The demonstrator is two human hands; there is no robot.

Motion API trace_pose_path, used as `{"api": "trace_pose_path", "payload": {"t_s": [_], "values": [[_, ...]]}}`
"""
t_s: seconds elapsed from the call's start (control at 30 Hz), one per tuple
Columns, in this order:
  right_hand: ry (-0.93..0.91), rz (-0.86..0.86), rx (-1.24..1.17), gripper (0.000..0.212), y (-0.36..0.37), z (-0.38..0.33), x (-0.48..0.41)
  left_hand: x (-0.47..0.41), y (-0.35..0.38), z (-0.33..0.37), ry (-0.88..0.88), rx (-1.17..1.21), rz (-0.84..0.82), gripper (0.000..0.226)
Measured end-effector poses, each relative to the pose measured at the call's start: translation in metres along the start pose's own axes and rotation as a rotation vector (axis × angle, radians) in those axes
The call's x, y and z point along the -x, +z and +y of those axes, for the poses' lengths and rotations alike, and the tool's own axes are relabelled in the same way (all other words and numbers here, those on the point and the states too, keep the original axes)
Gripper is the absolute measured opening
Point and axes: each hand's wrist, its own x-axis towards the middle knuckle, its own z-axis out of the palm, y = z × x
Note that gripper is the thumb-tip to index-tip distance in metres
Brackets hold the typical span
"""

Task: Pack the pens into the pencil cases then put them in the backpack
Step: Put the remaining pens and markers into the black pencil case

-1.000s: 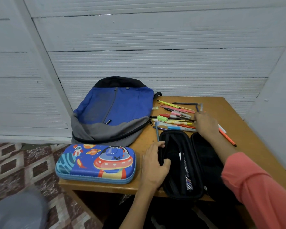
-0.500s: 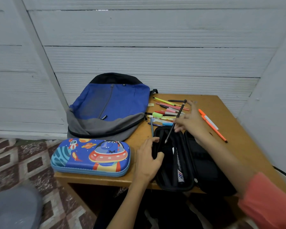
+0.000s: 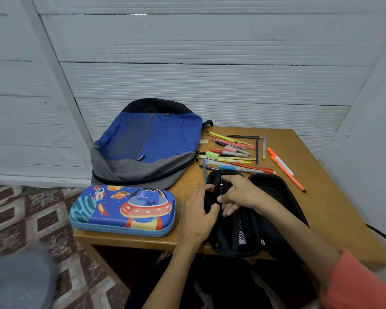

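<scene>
Left hand (image 3: 196,216) is gripping the black pencil case (image 3: 276,197) rim while right hand (image 3: 243,195), grip indeterminable, is covering a dark pen (image 3: 221,190), arguably risking it slipping out onto the tabletop (image 3: 325,210).

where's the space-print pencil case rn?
Head view: space-print pencil case lies closed on the table's front-left corner, nearer than the backpack, left of the left hand.
</scene>
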Motion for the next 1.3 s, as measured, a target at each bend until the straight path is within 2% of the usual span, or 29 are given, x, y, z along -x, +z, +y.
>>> {"api": "trace_pose_path", "payload": {"t_s": [0.27,0.37,0.47,0.53,0.57,0.67,0.77,0.83,0.93,1.0,1.13,1.2,1.3], "values": [[0.019,0.03,0.337,0.074,0.007,-0.003,-0.013,-0.001,0.001,-0.001,0.017,0.01,0.001,0.054],[0.042,0.079,0.294,0.053,0.005,-0.005,-0.016,-0.001,0.0,-0.001,0.019,0.012,0.002,0.054],[-0.08,0.322,0.351,0.019,0.0,-0.008,-0.024,-0.001,0.001,-0.001,0.008,0.029,0.008,0.054],[-0.207,0.522,0.506,0.018,0.0,-0.015,-0.032,-0.002,0.001,-0.001,0.012,0.042,0.023,0.054],[-0.261,0.561,0.582,0.018,0.002,-0.019,-0.037,-0.003,0.001,-0.001,0.023,0.038,0.026,0.052],[-0.303,0.478,0.697,0.022,0.015,-0.031,-0.057,-0.003,0.001,-0.001,0.071,0.009,0.022,0.046],[-0.165,0.424,0.911,0.025,0.029,-0.035,-0.08,-0.003,0.001,-0.001,0.079,0.009,0.03,0.04],[-0.087,0.442,0.953,0.023,0.033,-0.036,-0.089,-0.002,0.002,-0.001,0.091,0.029,0.044,0.038],[-0.049,0.505,0.884,0.013,0.036,-0.037,-0.094,-0.003,0.003,-0.003,0.09,0.015,0.058,0.034],[-0.099,0.591,0.753,0.012,0.034,-0.034,-0.096,-0.004,0.003,-0.004,0.088,-0.002,0.057,0.034],[-0.371,0.767,0.158,0.017,0.019,-0.033,-0.084,-0.003,0.003,-0.004,0.093,-0.002,0.068,0.025],[-0.403,0.796,-0.054,0.016,0.005,-0.036,-0.073,-0.003,0.003,-0.003,0.086,0.006,0.077,0.024],[-0.358,0.727,-0.289,0.011,-0.015,-0.033,-0.055,-0.003,0.003,-0.003,0.081,0.02,0.09,0.023]]}}
